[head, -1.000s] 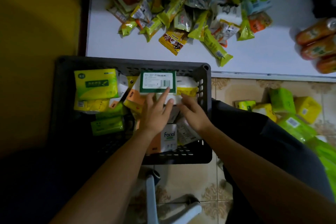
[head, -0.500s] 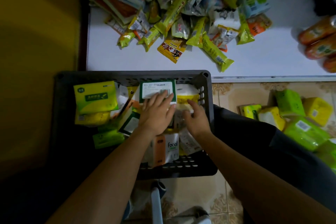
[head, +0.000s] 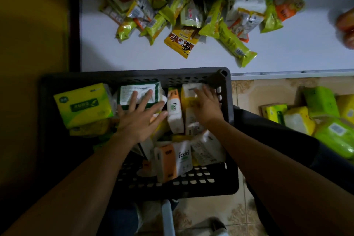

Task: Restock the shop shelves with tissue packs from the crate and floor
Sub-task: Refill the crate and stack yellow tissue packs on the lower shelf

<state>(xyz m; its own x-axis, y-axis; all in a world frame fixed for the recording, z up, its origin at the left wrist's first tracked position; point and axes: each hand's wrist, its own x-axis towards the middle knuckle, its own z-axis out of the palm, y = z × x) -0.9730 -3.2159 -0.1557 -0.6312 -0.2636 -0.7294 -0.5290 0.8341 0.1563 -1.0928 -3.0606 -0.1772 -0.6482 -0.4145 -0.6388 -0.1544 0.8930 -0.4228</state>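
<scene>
Step in hand: by our reading, we are sorting through the crate to choose tissue packs; neither hand has lifted one out.
Left hand: fingers straight and splayed, lying flat on the green-edged pack at the crate's 12 o'clock; pressing on it, not grasping.
Right hand: at the crate's 1 o'clock, laid over the white-and-yellow pack by the right wall; the fingertips are blurred, so we cannot tell whether they have closed on it.
Between the hands: an orange-and-white pack, standing on edge.
Crate's 9 o'clock: a yellow-green pack.
Floor packs: at 3 o'clock of our view, on the tiles.
Shelf: at 12 o'clock, with snack packets heaped towards its back.
Next move: we need to curl our fingers round one pack and carry it up over the far wall to the shelf's bare front.
</scene>
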